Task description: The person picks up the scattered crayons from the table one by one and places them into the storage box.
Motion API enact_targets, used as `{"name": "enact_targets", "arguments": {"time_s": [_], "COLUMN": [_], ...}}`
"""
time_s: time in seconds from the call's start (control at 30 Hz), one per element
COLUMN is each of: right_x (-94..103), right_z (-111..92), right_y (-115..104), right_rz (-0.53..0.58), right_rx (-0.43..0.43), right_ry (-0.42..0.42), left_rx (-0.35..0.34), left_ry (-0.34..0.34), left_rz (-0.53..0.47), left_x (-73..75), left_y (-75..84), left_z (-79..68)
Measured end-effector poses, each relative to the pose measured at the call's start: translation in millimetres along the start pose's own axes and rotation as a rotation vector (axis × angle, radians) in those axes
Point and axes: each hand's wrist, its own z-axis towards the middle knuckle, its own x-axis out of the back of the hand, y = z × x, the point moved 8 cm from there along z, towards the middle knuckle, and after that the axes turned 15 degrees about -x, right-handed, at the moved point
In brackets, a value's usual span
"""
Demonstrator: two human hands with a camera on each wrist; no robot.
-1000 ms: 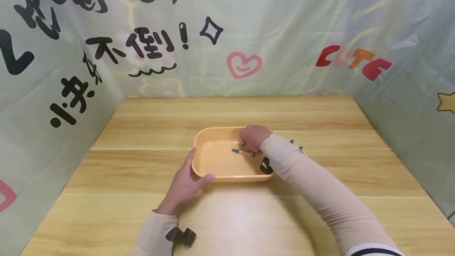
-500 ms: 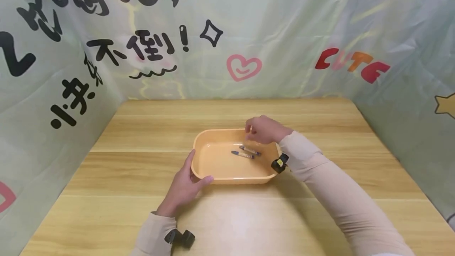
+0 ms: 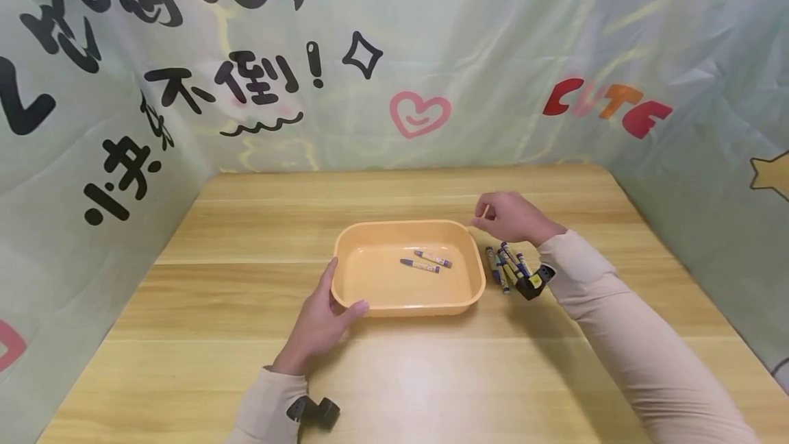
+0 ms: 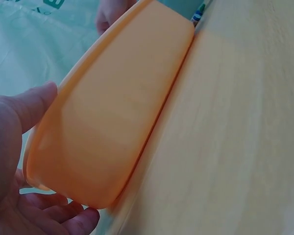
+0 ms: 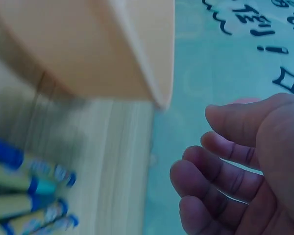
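Around the left end of an orange plastic tray (image 3: 364, 283), my left hand (image 3: 320, 324) grips, thumb on the near rim. The left wrist view has the thumb at the rim and fingertips (image 4: 83, 220) curled against the end wall. Two crayons (image 3: 420, 266) with dark tips and pale wrappers lie inside the tray. My right hand (image 3: 511, 216) hovers just past the far right corner, fingers loosely bent, nothing between them (image 5: 225, 171). Below it, several crayons (image 3: 502, 267) form a loose pile beside the tray, partly hidden by the wrist camera.
The tray stands on a wooden table (image 3: 246, 225). A pale printed cloth (image 3: 493, 53) hangs behind it and along both sides. Small black cameras (image 3: 317, 413) are strapped to the wrists.
My right hand has come up out of the tray and moved right, over its corner toward the crayon pile, uncovering both crayons inside. My left hand has stayed on the tray.
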Motion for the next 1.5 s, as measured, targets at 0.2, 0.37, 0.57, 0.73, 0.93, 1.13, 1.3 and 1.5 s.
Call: {"name": "enact_targets", "arguments": {"time_s": [0.2,0.37,0.57,0.73,0.93,1.13,1.3,1.5], "right_x": [0.7,-3.2,-17.7,-29.7,-38.5,-44.7,-46.8,-46.8], "right_z": [-9,-17,-23,-28,-31,-27,-24,-22], "right_y": [30,49,74,93,102,102,101,101], "right_rz": [0.005,-0.031,-0.1,-0.102,-0.037,-0.019,-0.016,0.008], "right_rx": [-0.06,-0.102,-0.161,-0.227,-0.279,-0.317,-0.341,-0.352], "right_ry": [-0.036,-0.082,-0.187,-0.287,-0.328,-0.33,-0.305,-0.29], "left_rx": [-0.008,-0.004,-0.012,-0.008,-0.029,-0.023,-0.019,-0.014], "left_ry": [-0.012,-0.022,-0.028,-0.032,-0.04,-0.037,-0.028,-0.026], "left_rz": [0.014,0.018,0.014,0.005,-0.015,-0.022,-0.01,0.004], "left_x": [-0.7,-0.9,-0.3,-1.7,-1.0,0.8,1.3,0.3], "left_y": [1.6,2.0,2.3,-0.1,2.4,3.9,2.2,-1.2], "left_z": [0.1,0.4,1.2,1.5,2.6,4.7,6.3,4.1]}}
